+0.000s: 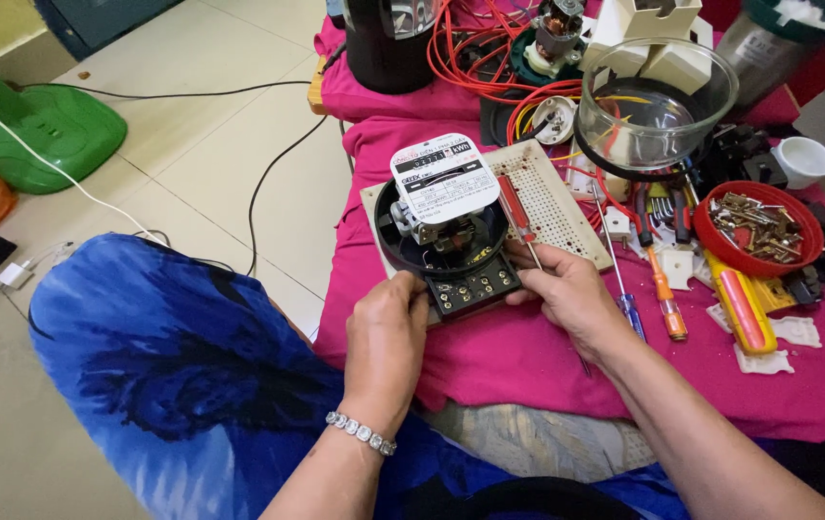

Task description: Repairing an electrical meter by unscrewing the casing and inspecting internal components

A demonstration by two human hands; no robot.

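Observation:
A round black electric meter [443,226] with a white faceplate lies opened on a perforated beige board [557,207] over pink cloth. My left hand [388,323] grips the near left edge of its black terminal block [472,286]. My right hand [567,289] holds the block's right side, and a red-handled screwdriver [516,210] lies on the board just above that hand, its shaft running down to the fingers. Whether the fingers grip the screwdriver is hidden.
A red bowl of brass screws [757,226], a glass bowl [656,101], orange and blue screwdrivers [665,299], a yellow tool [742,306] and red wires [475,53] crowd the right and back. A black appliance [388,43] stands behind. My blue-clad knee [172,337] fills the left.

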